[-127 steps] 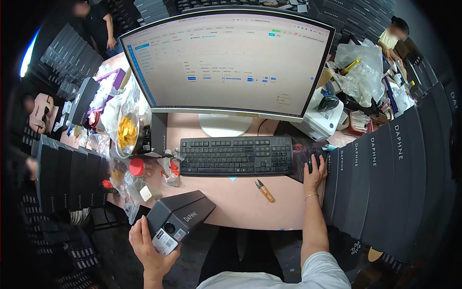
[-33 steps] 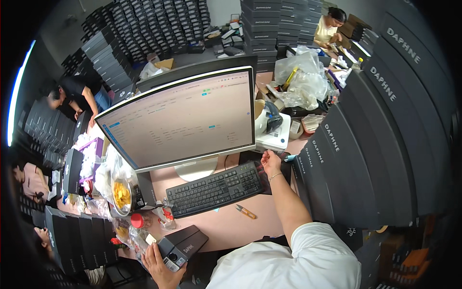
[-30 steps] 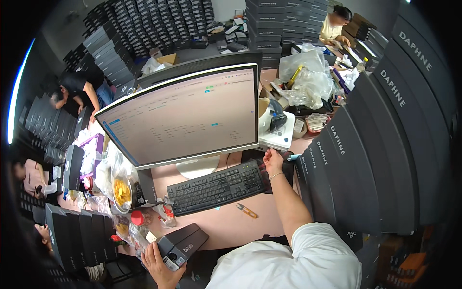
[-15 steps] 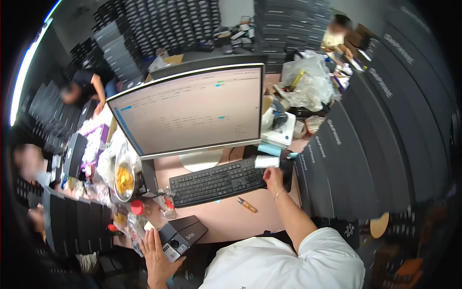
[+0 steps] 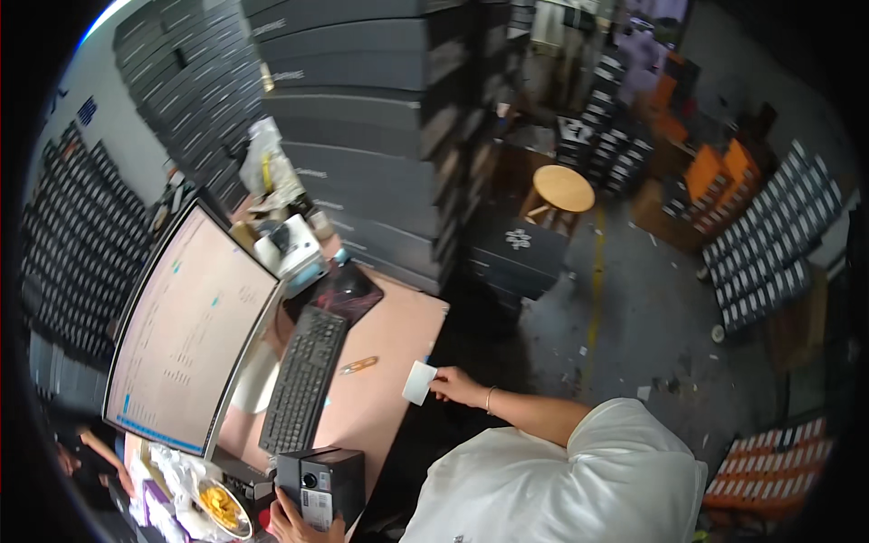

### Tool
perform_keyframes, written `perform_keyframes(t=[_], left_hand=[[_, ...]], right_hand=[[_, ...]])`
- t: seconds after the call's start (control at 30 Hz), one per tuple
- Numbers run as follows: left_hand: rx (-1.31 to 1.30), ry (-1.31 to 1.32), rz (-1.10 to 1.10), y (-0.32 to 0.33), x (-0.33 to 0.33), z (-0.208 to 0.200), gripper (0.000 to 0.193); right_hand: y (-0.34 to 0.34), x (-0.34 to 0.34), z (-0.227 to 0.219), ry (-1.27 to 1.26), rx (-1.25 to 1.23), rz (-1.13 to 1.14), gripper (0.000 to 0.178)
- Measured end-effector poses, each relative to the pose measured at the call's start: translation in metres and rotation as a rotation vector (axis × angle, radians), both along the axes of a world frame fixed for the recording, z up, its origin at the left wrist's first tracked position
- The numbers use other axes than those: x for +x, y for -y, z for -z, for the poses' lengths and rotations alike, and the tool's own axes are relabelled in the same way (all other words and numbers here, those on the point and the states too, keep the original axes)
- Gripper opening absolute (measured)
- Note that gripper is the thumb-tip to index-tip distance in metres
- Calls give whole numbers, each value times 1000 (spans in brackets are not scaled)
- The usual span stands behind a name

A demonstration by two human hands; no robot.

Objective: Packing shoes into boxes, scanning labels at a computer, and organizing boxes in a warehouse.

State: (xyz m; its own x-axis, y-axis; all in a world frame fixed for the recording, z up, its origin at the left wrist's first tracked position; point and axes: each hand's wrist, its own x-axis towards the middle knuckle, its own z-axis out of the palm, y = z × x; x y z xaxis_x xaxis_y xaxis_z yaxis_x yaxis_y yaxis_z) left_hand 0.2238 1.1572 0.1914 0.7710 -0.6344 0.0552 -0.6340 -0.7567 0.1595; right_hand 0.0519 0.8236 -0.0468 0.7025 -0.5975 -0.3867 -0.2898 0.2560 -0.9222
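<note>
In my right hand point(image 5: 457, 387) is a small white card point(image 5: 419, 383), pinched between thumb and fingers just off the desk's right front edge. My left hand point(image 5: 303, 525) grips the near end of a dark grey shoebox point(image 5: 348, 480), thumb on one side and fingers on the other. A white label and a round black spot show on the box end. The box stands by the near end of the black keyboard point(image 5: 306, 380). Orange-handled thread snips point(image 5: 359, 366) lie on the pinkish desk point(image 5: 389, 339) beside the keyboard.
A large monitor point(image 5: 195, 335) stands left of the keyboard. A mouse point(image 5: 348, 279) rests on its dark pad. Tall stacks of dark boxes point(image 5: 362, 136) rise behind the desk. A round wooden stool point(image 5: 563, 188) is on the right. A bowl of yellow food point(image 5: 222, 507) sits lower left.
The view has swung to the right, bringing the floor and stool into sight. My right hand has moved from beside the keyboard to the desk edge with the card. My left hand stays on the shoebox.
</note>
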Motion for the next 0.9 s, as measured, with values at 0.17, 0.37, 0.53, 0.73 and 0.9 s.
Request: perform_keyframes(t=[0.17, 0.37, 0.53, 0.73, 0.9], left_hand=[[-63, 4, 140, 3, -23, -28, 98], [-169, -38, 357, 64, -78, -58, 96], [-304, -136, 651, 171, -153, -42, 103], [-406, -283, 907, 340, -286, -36, 105], [-468, -355, 1012, 457, -366, -32, 100]], right_hand=[[-6, -77, -1, -67, -177, 79, 23], [31, -210, 52, -256, -372, 293, 22], [59, -378, 142, -477, -537, 440, 21], [67, -605, 181, -520, -81, 880, 15], [84, -713, 122, -531, 23, 1155, 13]])
